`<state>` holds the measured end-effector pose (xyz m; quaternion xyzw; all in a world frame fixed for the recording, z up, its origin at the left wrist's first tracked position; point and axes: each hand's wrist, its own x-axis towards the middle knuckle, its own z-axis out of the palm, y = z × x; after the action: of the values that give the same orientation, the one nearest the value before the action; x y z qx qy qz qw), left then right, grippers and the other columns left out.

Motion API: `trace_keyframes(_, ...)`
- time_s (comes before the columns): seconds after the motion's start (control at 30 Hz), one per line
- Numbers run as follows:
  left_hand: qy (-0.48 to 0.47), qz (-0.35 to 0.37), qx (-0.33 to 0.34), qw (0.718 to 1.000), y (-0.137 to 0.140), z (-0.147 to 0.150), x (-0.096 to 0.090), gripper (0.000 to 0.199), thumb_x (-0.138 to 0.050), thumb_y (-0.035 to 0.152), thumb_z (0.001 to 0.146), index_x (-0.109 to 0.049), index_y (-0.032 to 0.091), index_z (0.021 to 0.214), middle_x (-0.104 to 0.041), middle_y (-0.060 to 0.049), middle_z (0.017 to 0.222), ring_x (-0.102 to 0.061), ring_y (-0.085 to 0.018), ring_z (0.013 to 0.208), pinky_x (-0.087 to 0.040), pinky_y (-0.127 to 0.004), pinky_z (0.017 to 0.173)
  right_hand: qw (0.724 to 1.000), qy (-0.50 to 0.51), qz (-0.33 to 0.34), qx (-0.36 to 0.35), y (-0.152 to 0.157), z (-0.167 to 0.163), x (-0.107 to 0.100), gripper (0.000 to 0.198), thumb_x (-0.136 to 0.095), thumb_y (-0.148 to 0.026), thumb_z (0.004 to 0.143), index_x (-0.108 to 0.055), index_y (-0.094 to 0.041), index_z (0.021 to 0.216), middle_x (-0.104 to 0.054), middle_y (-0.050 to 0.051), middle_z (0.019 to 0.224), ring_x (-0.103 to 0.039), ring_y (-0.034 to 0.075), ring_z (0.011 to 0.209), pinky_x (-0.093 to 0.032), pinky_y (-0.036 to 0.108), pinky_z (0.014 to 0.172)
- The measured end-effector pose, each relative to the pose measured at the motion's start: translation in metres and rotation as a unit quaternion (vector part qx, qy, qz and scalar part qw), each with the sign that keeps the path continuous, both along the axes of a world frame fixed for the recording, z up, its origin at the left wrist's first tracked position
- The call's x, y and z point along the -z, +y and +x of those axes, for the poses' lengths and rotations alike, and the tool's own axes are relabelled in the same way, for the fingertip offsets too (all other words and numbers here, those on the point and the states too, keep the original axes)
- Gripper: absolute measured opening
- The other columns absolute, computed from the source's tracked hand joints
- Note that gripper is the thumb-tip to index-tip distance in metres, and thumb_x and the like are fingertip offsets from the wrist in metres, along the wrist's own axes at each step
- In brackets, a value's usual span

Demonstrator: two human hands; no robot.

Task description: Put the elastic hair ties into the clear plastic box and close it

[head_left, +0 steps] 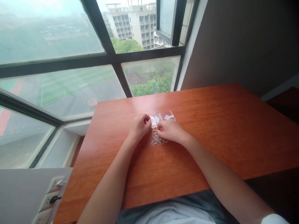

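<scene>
Several small pale rings (156, 138) lie in a loose pile on the wooden table, some overlapping. Just beyond them is a clear plastic box (155, 116) with its hinged lid (170, 116) laid back to the right. My left hand (139, 127) is at the box's left side, its thumb and forefinger pinched on a small ring (151, 120). Over the right edge of the pile, my right hand (171, 130) has its fingers curled closed near the box's front. Whatever is between those fingertips is hidden.
The reddish wooden table (210, 124) reaches away to the right. Its far edge runs along the dark-framed window (116, 59) and a grey wall (233, 46). At lower left, plugs sit in wall sockets (48, 200) beside the table edge.
</scene>
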<state>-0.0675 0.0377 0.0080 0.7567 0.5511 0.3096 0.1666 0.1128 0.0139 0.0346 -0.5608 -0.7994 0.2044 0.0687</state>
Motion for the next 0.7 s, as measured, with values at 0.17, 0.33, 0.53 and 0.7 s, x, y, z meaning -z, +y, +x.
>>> trace_keyframes(0.17,0.009,-0.013,0.007,1.0,-0.001,-0.003,-0.001,0.01,-0.055,0.025,0.082,-0.062,0.017,0.081,-0.066,-0.002,0.077,-0.056,-0.012,0.068,-0.044,-0.025,0.066,0.999,0.024,0.025,0.036,0.007,0.011,-0.003,0.017,-0.057,-0.028,0.081,-0.072,-0.023,0.085,-0.071,0.004,0.086,-0.06,0.016,0.075,-0.036,0.025,0.061)
trace_keyframes(0.33,0.023,-0.024,0.007,0.999,-0.001,-0.003,-0.003,0.01,-0.055,0.025,0.082,-0.061,0.017,0.08,-0.065,-0.001,0.076,-0.056,-0.012,0.067,-0.043,-0.025,0.065,0.996,0.027,0.049,0.064,0.011,0.018,-0.002,0.02,-0.055,-0.028,0.084,-0.072,-0.025,0.095,-0.072,0.002,0.084,-0.061,0.017,0.074,-0.037,0.026,0.063)
trace_keyframes(0.53,0.047,-0.021,0.004,0.999,-0.001,-0.005,-0.004,0.01,-0.054,0.025,0.082,-0.061,0.018,0.08,-0.066,-0.001,0.077,-0.056,-0.013,0.069,-0.043,-0.025,0.065,0.997,0.025,0.067,-0.013,0.01,0.015,0.003,0.021,-0.054,-0.022,0.084,-0.074,-0.023,0.091,-0.071,0.004,0.089,-0.06,0.017,0.08,-0.039,0.027,0.069)
trace_keyframes(0.7,0.049,-0.014,-0.012,0.999,0.0,-0.009,-0.004,0.011,-0.055,0.026,0.083,-0.062,0.018,0.081,-0.066,-0.001,0.077,-0.057,-0.013,0.069,-0.042,-0.025,0.065,0.997,0.038,0.057,-0.03,0.009,0.015,0.004,0.022,-0.054,-0.02,0.085,-0.074,-0.023,0.092,-0.07,0.005,0.089,-0.059,0.016,0.079,-0.039,0.026,0.071)
